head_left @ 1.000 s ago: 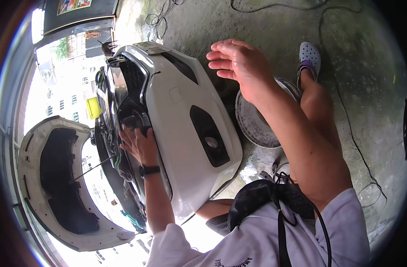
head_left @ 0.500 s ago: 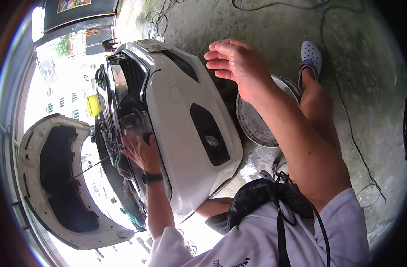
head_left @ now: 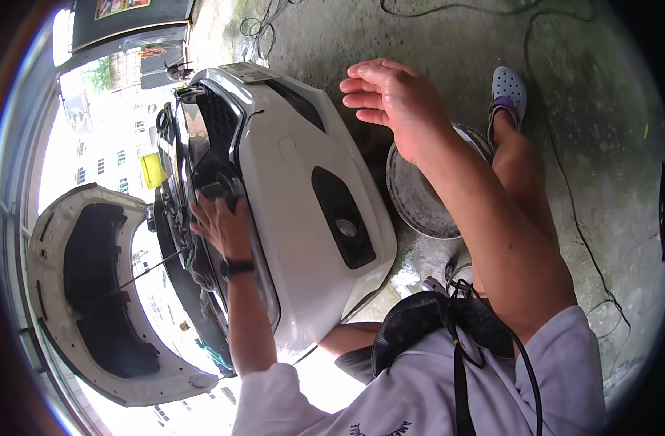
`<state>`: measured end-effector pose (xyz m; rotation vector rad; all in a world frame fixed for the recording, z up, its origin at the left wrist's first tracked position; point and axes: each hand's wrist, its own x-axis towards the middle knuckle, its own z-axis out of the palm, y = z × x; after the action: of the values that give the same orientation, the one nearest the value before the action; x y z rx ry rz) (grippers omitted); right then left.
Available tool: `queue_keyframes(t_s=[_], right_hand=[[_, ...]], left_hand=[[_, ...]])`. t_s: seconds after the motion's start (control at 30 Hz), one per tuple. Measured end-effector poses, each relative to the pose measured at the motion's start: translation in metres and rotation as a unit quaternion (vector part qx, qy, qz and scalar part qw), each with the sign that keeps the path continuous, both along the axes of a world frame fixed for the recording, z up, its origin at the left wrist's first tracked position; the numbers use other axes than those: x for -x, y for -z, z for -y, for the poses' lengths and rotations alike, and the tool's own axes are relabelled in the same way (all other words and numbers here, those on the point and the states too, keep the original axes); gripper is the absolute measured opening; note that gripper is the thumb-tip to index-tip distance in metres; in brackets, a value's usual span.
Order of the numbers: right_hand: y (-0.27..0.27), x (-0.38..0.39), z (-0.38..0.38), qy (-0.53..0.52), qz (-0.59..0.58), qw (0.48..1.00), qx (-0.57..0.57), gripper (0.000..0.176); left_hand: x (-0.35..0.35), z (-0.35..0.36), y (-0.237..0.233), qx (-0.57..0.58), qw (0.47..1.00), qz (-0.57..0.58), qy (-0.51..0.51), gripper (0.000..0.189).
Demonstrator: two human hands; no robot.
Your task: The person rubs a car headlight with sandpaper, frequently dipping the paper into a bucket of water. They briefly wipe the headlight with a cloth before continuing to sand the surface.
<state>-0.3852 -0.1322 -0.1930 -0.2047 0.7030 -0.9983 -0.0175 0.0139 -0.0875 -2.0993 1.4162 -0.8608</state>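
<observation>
From my end, near to far: pale shirt [head_left: 398,389] partly reading "AMER", my right hand [head_left: 401,102] raised mid-air, fingers extended, well apart from my left hand [head_left: 227,225], splayed at the headlight [head_left: 217,183], contact unclear, on the white car [head_left: 299,211], license plate [head_left: 249,73] unreadable.

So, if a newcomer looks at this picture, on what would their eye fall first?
Probably on the white front bumper, large in the centre-left, with the raised car hood standing open at the far left. Next would come the left hand, fingers spread over the dark headlight, and the open right hand, top centre, before the concrete floor.
</observation>
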Motion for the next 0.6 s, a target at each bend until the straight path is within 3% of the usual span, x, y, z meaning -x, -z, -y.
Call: queue_keyframes(t_s=[0.13, 0.33, 0.4, 0.6], right_hand=[[0.000, -0.002, 0.005, -0.009, 0.002, 1.000, 0.006, 0.023], [0.007, -0.002, -0.004, -0.014, -0.024, 1.000, 0.009, 0.026], [0.008, 0.001, -0.004, -0.008, -0.040, 0.999, 0.008, 0.026], [0.004, -0.001, 0.003, -0.011, -0.010, 1.000, 0.015, 0.027]], left_hand=[[0.027, -0.040, -0.003, -0.008, 0.999, -0.017, -0.044, 0.044], [-0.001, 0.046, 0.004, -0.001, 1.000, -0.004, -0.004, 0.043], [0.002, 0.067, 0.001, -0.029, 0.999, 0.000, -0.042, 0.043], [0.017, -0.027, 0.001, -0.015, 1.000, -0.003, -0.024, 0.043]])
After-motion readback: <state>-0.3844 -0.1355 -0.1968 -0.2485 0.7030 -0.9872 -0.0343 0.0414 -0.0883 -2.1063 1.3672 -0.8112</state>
